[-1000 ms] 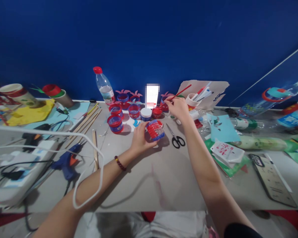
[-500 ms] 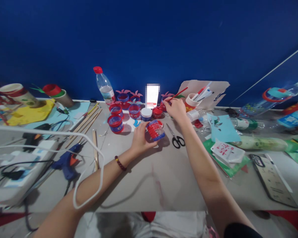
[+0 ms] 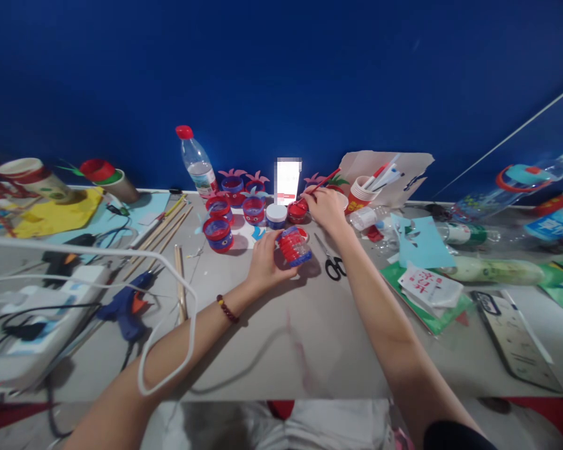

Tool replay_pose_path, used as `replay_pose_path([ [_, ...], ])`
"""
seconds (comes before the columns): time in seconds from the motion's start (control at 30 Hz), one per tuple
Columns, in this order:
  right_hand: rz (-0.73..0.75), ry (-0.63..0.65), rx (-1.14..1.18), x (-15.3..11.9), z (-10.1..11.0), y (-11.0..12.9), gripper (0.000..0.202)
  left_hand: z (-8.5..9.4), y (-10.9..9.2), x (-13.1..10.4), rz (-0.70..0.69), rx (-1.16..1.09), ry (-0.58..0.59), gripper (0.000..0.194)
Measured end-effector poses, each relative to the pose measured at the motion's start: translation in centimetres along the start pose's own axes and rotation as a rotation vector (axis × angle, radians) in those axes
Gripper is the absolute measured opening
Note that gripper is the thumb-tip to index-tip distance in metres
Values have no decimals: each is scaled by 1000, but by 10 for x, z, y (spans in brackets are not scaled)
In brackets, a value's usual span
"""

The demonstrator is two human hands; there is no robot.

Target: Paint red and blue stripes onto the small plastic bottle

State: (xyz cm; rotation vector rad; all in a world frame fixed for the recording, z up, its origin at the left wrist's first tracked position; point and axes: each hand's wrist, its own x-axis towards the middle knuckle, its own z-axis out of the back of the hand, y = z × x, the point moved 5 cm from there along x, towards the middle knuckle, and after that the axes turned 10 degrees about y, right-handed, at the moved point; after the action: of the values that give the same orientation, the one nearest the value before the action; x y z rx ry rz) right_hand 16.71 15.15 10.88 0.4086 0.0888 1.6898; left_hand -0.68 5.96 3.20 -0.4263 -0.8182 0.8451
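Note:
My left hand [image 3: 266, 264] is closed around a clear plastic bottle piece [image 3: 294, 247] painted red, with blue along one end, and holds it tilted above the table. My right hand [image 3: 326, 207] pinches a red paintbrush [image 3: 327, 178], its lower end at an open jar of red paint [image 3: 298, 211]; the tip is hard to make out. Left of that jar stands a closed paint jar with a white lid [image 3: 276, 215]. Several painted red and blue cups with eyes, such as this cup [image 3: 218, 234], are grouped further left.
Black-handled scissors [image 3: 334, 267] lie beneath my right forearm. A blue glue gun [image 3: 130, 303], wooden sticks [image 3: 162, 234] and a white power strip [image 3: 51, 331] with cables are on the left. A paper cup of pens [image 3: 360, 192], plastic bottles and a phone [image 3: 516, 344] are on the right.
My right hand has moved slightly left and down with the paintbrush, bringing it closer to the red paint jar. My left hand and the bottle piece have stayed in place.

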Motion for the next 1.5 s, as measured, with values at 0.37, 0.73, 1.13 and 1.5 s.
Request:
replay_pose_path([
  [0.37, -24, 62, 73, -8, 18, 6, 28, 0, 1, -1, 4, -20, 3, 78],
  [0.73, -82, -17, 98, -3, 16, -12, 29, 0, 1, -1, 4, -12, 13, 79],
  [1.13, -81, -18, 33, -3, 11, -8, 31, -1, 0, -1, 18, -25, 22, 78],
  [1.5, -108, 44, 32, -7, 15, 1, 30, 0, -1, -1, -5, -23, 19, 77],
])
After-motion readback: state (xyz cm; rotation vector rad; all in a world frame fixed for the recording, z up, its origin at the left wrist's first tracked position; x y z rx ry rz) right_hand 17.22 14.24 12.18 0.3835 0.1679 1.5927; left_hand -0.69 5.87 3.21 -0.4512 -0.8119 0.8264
